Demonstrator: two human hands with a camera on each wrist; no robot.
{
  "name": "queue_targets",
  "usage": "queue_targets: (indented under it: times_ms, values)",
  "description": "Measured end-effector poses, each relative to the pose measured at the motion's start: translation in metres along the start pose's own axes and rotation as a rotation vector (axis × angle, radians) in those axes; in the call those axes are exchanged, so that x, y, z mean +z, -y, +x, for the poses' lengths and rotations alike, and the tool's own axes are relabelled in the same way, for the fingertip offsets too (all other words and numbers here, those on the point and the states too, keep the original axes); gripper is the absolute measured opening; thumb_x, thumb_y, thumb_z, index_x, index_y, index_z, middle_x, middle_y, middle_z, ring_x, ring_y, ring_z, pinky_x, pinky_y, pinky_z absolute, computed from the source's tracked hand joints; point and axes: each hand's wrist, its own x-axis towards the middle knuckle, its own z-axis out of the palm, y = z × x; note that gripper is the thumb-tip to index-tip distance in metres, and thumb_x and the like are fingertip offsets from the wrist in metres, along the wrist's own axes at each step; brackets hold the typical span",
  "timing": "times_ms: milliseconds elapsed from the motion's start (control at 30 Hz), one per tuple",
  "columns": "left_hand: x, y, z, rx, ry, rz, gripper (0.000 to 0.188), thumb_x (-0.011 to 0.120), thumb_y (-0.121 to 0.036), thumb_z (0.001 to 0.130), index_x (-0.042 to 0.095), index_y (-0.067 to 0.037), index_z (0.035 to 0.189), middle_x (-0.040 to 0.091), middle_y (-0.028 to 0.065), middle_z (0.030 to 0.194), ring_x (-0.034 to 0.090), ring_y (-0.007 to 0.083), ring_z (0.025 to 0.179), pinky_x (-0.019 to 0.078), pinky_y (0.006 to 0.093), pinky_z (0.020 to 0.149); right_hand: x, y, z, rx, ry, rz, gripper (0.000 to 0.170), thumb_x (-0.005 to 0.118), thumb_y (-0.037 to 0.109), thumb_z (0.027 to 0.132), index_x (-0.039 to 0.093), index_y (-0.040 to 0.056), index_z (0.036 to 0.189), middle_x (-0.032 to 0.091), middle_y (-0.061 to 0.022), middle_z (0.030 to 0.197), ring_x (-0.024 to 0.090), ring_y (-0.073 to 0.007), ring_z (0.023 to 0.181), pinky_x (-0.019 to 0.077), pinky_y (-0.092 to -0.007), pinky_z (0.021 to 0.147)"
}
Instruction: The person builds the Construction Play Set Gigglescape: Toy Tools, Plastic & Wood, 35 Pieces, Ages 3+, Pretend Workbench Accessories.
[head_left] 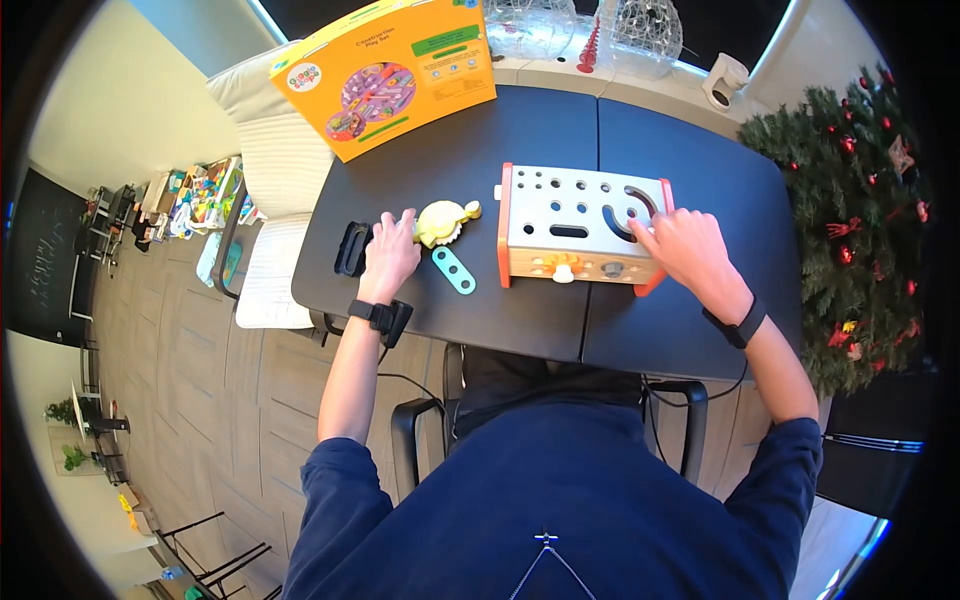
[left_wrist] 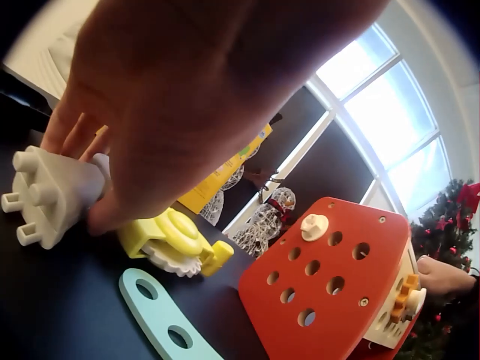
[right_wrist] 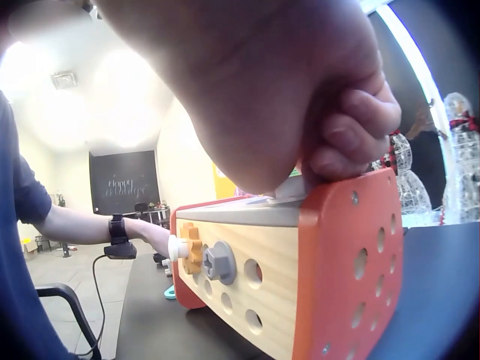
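Observation:
My left hand [head_left: 390,258] pinches a white pegged piece [left_wrist: 54,196] between thumb and fingers, beside a yellow toy [head_left: 440,222] with a white toothed wheel. A teal strip with holes [head_left: 454,271] lies just below that toy. My right hand [head_left: 690,250], fingers curled, grips the top of the toy box [right_wrist: 259,289] at its red end panel [right_wrist: 349,262]; the thumb is by the curved slot. Whether it also holds a small part is hidden. An orange gear [right_wrist: 192,247] and a grey knob [right_wrist: 220,262] sit on the box's wooden side.
A black tray-like object [head_left: 352,249] lies left of my left hand. The large yellow carton [head_left: 400,75] stands at the table's back left. Wire decorations [head_left: 640,35] stand beyond the back edge, and a decorated tree [head_left: 840,230] is at the right.

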Motion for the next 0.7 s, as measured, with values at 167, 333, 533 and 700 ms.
queue_targets:
  times_ms: [167,333,533,700]
  values:
    - [0.006,0.016,0.029,-0.040,0.114,-0.162,0.049,0.076,-0.021,0.094,0.061,-0.007,0.138,0.073,0.0259,0.120,0.074,0.0483,0.108,0.0607,0.0551,0.094,-0.002,0.000,0.001,0.029,-0.040,0.030,0.066,0.056,0.050,0.110,0.072,0.0049,0.065,0.064,-0.0155,0.056,0.067,-0.0333,0.052,0.0514,-0.0428,0.051]
    - [-0.035,-0.015,0.057,0.000,-0.100,-0.676,0.051,0.080,-0.032,0.095,0.064,-0.001,0.132,0.078,0.0250,0.114,0.078,0.0376,0.109,0.0598,0.0451,0.093,-0.015,0.003,0.007,0.063,0.017,0.013,0.067,0.057,0.051,0.110,0.072,0.0040,0.066,0.066,-0.0162,0.059,0.068,-0.0331,0.054,0.0529,-0.0430,0.053]
    - [-0.105,-0.106,0.054,0.251,-0.222,-1.038,0.046,0.080,-0.014,0.098,0.058,-0.002,0.136,0.078,0.0172,0.118,0.077,0.0260,0.112,0.0620,0.0392,0.093,-0.021,0.012,0.016,0.079,-0.076,-0.058,0.061,0.060,0.047,0.109,0.072,0.0038,0.067,0.069,-0.0159,0.062,0.070,-0.0329,0.056,0.0539,-0.0422,0.054]
    - [-0.103,-0.132,0.058,0.492,-0.191,-0.818,0.042,0.076,-0.007,0.095,0.062,-0.004,0.134,0.077,0.0156,0.113,0.078,0.0290,0.106,0.0599,0.0396,0.092,-0.034,0.018,0.030,0.073,-0.131,0.089,0.046,0.063,0.035,0.108,0.072,0.0021,0.077,0.070,-0.0179,0.066,0.072,-0.0374,0.062,0.0557,-0.0461,0.056]
